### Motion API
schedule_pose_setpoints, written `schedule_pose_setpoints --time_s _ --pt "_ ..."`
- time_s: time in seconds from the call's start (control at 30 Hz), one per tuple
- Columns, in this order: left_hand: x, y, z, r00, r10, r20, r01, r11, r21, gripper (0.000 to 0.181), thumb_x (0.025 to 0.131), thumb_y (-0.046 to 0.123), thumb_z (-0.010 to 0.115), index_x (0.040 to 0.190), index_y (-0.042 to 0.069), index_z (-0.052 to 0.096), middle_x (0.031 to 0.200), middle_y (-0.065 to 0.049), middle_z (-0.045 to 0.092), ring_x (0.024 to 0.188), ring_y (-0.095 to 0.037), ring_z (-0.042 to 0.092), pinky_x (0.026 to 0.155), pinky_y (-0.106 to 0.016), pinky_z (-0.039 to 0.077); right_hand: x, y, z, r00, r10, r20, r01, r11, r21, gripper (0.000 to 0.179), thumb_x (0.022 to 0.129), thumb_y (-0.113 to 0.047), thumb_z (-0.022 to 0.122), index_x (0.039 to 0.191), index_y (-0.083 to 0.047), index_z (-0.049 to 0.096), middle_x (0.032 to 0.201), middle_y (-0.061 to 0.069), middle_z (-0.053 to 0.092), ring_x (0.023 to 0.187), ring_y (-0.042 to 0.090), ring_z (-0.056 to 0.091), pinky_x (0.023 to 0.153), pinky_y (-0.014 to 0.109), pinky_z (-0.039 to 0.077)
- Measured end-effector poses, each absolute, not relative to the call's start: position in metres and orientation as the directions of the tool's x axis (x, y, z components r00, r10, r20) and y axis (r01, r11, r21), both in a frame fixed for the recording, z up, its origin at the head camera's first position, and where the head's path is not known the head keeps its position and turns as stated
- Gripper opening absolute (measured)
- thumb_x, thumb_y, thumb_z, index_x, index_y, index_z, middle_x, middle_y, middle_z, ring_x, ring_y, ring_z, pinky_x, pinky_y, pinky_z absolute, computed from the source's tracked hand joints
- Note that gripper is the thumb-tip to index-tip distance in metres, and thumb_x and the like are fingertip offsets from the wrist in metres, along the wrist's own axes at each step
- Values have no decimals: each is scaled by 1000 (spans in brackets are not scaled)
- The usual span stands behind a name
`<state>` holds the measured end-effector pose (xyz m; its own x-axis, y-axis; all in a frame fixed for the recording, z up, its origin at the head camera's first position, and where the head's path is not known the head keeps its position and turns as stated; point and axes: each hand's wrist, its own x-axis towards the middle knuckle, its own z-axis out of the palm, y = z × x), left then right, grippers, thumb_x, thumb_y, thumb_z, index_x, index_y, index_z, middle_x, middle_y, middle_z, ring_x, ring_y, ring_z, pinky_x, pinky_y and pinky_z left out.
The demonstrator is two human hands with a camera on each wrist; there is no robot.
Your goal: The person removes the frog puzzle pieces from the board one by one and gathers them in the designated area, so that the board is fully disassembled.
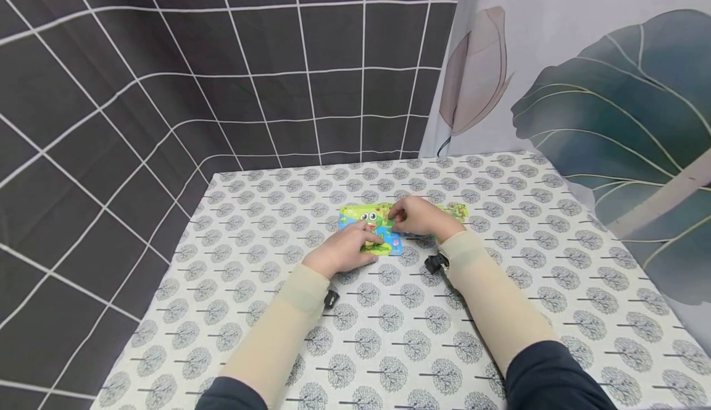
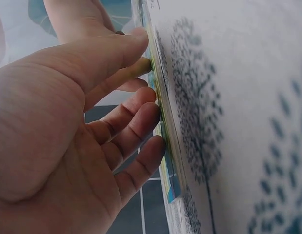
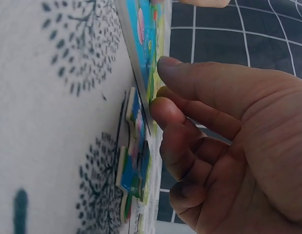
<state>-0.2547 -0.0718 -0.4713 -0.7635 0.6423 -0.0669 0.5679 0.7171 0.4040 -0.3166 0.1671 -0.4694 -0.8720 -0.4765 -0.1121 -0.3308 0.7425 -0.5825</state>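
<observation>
A thin cartoon jigsaw puzzle (image 1: 394,245) with a green frog lies flat on the table. My left hand (image 1: 345,251) rests on its left part; in the left wrist view the fingertips touch the puzzle's face (image 2: 171,187) with fingers loosely bent. At the puzzle's right side is my right hand (image 1: 420,217), its thumb and bent fingers touching the surface (image 3: 141,41) in the right wrist view. No piece shows between those fingertips. Several loose puzzle pieces (image 3: 133,163) lie beside the puzzle, partly hidden by the right hand in the head view.
A white cloth with grey tree prints (image 1: 366,336) covers the table. Behind and to the left hangs a dark curtain with white grid lines (image 1: 266,46). A pale curtain with large leaf prints (image 1: 611,101) hangs at the right.
</observation>
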Motion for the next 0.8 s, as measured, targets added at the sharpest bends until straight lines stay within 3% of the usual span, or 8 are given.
schedule_pose_setpoints --time_s 0.3,0.57,0.8 --pt "-257 -74 -475 -757 650 -68 574 711 406 47 95 34 79 140 25 69 128 3 55 117 -15 54 102 -33 49 -313 164 -472 -884 -450 -128 -302 759 -577 34 85 -19 88 115 -8 75 89 2 65 78 18 58 77 36 54" --pt "-255 -74 -473 -744 664 -77 588 705 396 52 94 34 80 143 24 67 125 2 52 104 -14 50 92 -30 50 -313 162 -473 -890 -437 -128 -288 759 -584 33 84 -17 89 112 -9 75 85 2 64 75 18 57 78 36 53" --pt "-255 -73 -473 -736 673 -77 608 707 362 54 94 33 80 145 23 65 124 1 51 105 -14 49 94 -30 49 -311 161 -472 -891 -435 -130 -290 766 -574 32 85 -17 89 111 -9 72 84 2 62 75 18 56 80 37 52"
